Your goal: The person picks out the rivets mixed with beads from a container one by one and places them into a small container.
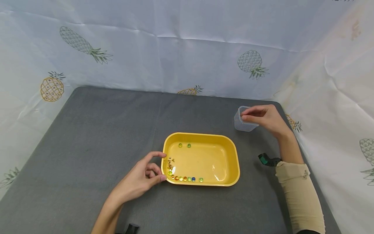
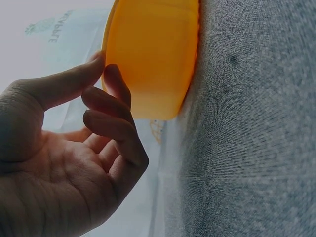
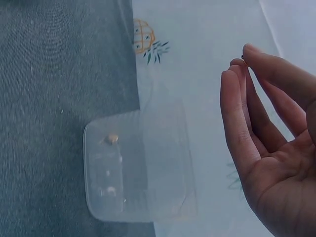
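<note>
My left hand (image 1: 140, 177) holds the left end of a yellow tray (image 1: 201, 136), with the thumb at the near corner and the index finger farther up the rim. In the left wrist view, the other fingers curl against the tray's outside wall (image 2: 153, 54). Glass marbles (image 1: 185, 178) line the tray's near side, and two green ones (image 1: 189, 145) lie near the far side. Small gold-coloured metal pieces (image 1: 170, 164) cluster at the left end. My right hand (image 1: 264, 118), above a clear plastic container (image 1: 243, 125), pinches a tiny dark-and-gold piece (image 3: 244, 60) between thumb and fingertips.
Inside the container, small gold-coloured bits (image 3: 111, 139) show through the plastic. Everything stands on a dark grey tabletop (image 1: 117, 130). A white pineapple-print cloth (image 1: 163, 58) hangs behind and along the sides. The container stands near the table's far right corner.
</note>
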`<state>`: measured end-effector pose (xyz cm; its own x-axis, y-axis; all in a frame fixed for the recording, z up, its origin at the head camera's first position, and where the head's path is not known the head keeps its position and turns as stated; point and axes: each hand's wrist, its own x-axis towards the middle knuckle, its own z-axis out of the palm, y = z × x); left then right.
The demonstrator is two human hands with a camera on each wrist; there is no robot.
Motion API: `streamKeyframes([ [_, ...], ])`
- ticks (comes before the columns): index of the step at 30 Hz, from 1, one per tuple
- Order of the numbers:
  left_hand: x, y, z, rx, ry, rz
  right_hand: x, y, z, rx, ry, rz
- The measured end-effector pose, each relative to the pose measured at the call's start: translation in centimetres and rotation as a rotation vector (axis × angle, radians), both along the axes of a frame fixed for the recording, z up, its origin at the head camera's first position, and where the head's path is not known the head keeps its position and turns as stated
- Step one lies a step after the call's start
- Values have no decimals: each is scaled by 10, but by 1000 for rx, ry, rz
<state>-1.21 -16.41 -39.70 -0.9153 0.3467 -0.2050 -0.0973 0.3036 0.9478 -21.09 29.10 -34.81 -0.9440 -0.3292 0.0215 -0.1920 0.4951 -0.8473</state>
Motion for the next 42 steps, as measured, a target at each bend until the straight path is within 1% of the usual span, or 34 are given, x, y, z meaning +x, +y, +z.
streamKeyframes([
  [13, -1, 0, 0, -1, -4, 2, -10, 11, -10, -10, -14, -45],
  [22, 0, 0, 0, -1, 1, 2, -14, 14, -16, 8, 8, -49],
  [29, -1, 0, 0, -3, -1, -2, -16, 15, -21, 41, 19, -59],
  [37, 0, 0, 0, -6, -8, 0, -18, 17, -25, 52, 37, -15],
  [42, 0, 0, 1, -10, -4, 2, -18, 16, -25, 61, 30, -20],
])
